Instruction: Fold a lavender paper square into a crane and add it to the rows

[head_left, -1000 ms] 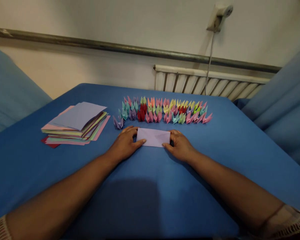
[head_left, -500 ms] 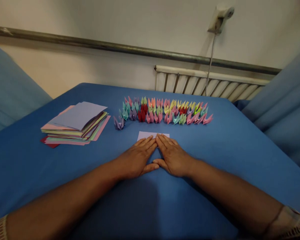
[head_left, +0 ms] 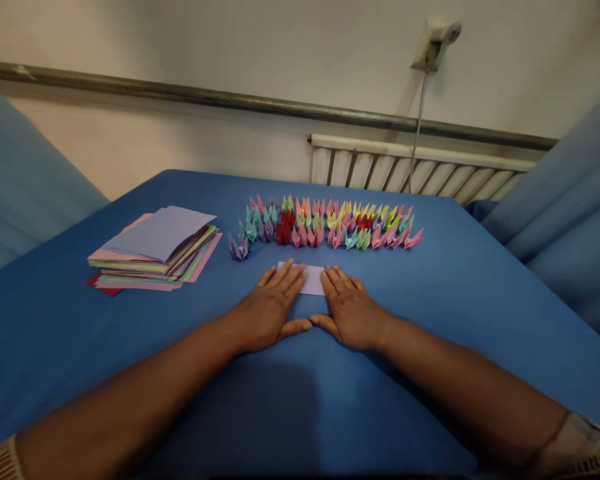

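At twelve o'clock I see the flat lilac paper rectangle (head_left: pixel 313 281), long axis nine-to-three; left hand (head_left: pixel 267 312) and right hand (head_left: pixel 355 313) are equally near, straight fingers resting over its ends, clamping nothing.

2 pale sleeves (head_left: pixel 570 441), each edged with ladder-like openwork trim (head_left: pixel 3 459).

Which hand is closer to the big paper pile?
Left. The left hand is to the right of the paper pile, on the left part of the purple paper. The right hand is farther away, at that paper's right end.
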Tool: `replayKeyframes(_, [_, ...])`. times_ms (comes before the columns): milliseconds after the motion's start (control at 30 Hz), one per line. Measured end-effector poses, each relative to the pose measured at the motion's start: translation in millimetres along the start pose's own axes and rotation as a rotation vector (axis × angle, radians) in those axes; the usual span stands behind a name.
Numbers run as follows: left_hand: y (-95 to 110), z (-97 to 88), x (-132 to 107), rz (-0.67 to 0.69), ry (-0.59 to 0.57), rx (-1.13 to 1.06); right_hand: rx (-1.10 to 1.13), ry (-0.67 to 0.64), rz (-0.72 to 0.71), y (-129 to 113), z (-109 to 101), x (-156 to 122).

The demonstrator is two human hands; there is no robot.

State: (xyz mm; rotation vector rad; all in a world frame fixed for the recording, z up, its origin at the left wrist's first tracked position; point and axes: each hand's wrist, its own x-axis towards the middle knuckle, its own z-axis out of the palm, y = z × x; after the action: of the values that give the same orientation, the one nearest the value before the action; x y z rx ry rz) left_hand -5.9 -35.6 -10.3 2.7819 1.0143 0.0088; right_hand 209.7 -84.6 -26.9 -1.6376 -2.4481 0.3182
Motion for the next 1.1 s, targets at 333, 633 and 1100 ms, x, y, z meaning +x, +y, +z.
replayKeyframes(333, [12,-30.8,-26,-0.03,-0.181,-0.048,-0.072,-0.064,-0.12,-15,-23,-15])
replayKeyframes(633, [-2,-20.6,-12,-0.13,0.091,0.015,0.047,0.149,0.115,16,-18,6])
replayKeyframes(1100, [-21,7.0,30,-0.208,0.3,-0.116,0.178,0.21,0.187,33,-2,32])
